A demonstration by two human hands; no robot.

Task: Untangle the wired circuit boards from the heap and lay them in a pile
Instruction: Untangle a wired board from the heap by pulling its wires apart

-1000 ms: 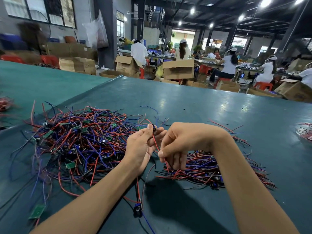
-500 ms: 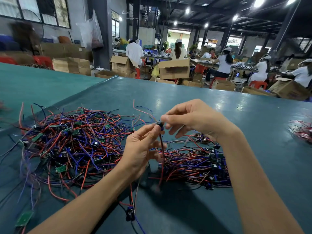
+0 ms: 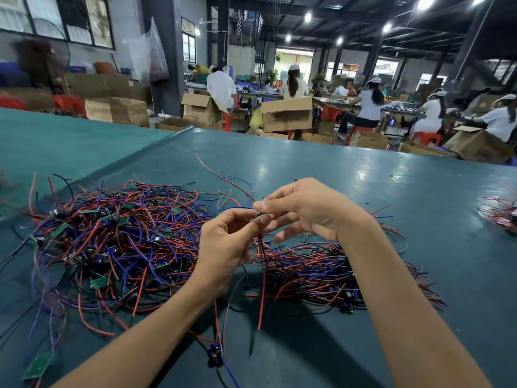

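Observation:
A tangled heap (image 3: 112, 242) of small green circuit boards with red, blue and black wires covers the left of the green table (image 3: 363, 186). A flatter pile (image 3: 313, 273) of sorted wired boards lies to the right, under my right forearm. My left hand (image 3: 226, 247) and my right hand (image 3: 305, 208) meet above the gap between them. Both pinch one small wired board (image 3: 258, 215), mostly hidden by the fingertips. Its red and black wires (image 3: 263, 281) hang down to the table, and other wires rise behind my hands.
A loose board with a dark component (image 3: 215, 355) lies near the front edge, and another green board (image 3: 37, 366) sits at the front left. More red wires (image 3: 500, 214) lie at the far right edge. Cardboard boxes (image 3: 286, 114) and seated workers fill the hall beyond.
My hands rose from the sorted pile and moved apart a little. My right hand went from a curled fist low over the pile to a fingertip pinch on the board.

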